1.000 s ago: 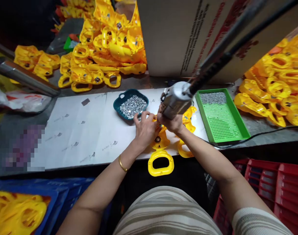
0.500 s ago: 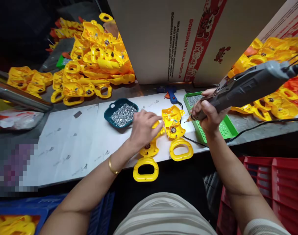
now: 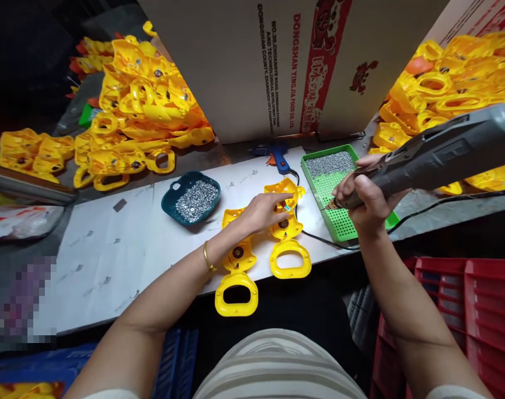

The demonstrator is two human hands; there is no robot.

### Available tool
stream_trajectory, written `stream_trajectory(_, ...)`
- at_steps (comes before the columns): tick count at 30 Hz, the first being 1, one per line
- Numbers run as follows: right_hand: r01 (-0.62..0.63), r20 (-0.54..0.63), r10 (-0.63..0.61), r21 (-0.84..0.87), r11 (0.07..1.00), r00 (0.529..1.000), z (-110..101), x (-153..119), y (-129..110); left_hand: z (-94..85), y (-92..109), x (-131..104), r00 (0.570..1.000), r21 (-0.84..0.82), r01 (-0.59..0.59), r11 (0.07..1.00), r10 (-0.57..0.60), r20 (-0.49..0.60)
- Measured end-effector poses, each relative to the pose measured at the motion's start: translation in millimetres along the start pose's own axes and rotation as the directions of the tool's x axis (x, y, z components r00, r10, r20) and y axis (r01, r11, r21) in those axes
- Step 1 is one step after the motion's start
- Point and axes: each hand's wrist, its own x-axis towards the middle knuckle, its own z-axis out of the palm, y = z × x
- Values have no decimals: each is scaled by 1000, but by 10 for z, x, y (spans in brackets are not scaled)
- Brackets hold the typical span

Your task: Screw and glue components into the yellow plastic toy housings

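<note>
Two yellow shells lie side by side, long axes running away from the body, loop handles at the near ends. Left shell (image 3: pixel 245 259) sits under the left wrist, its loop poking toward the body past the board edge. Right shell (image 3: pixel 292 228) is directly below the left hand (image 3: pixel 264 213), so that hand is clearly nearer; fingers stretched out and parted over its far half, no grasp visible, contact can't be told. Right hand (image 3: pixel 371 199) is off to the shell's right, wrapped around a grey power screwdriver (image 3: pixel 435 158), tip aimed left toward that shell but apart from it. So: shell is under the left hand, left of the right hand, lengthwise front to back, with the driver coming across from the side. Green tray (image 3: pixel 338 219) with small metal pieces is under and beyond the right hand; teal tray (image 3: pixel 169 202), also holding metal pieces, is left of the left hand. Past the left hand, blue glue gun (image 3: pixel 281 160); farther, printed carton (image 3: pixel 244 83); yellow part heaps (image 3: pixel 148 105) beyond on the left.
</note>
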Motion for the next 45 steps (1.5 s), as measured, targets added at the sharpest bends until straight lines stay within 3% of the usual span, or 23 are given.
stream_trajectory(5,21,33,-21,13,1000,999,-40,14,-89,118,-77,-13,1000,-283,4,959,-10,-19)
stream_trajectory(10,118,-72,-126,-108,987,989,-208,97,-98,158,-124,30,999,-413,26,910,-42,-29)
stream_trajectory(16,129,-148,-165,-230,965,975,-470,133,69,148,-29,23,981,-235,-16,972,-30,-193)
stream_trajectory(20,113,-185,-166,-270,956,969,-512,157,210,212,-64,46,947,-44,-125,991,106,-304)
stream_trajectory(23,105,-196,-163,-276,955,967,-490,199,290,266,-107,76,923,73,-196,978,209,-324)
stream_trajectory(27,114,-182,-162,-251,961,970,-451,245,351,299,-134,86,911,168,-205,964,251,-328)
stream_trajectory(45,88,-161,-139,-291,953,977,-461,234,439,274,-138,42,938,125,-121,985,155,-309)
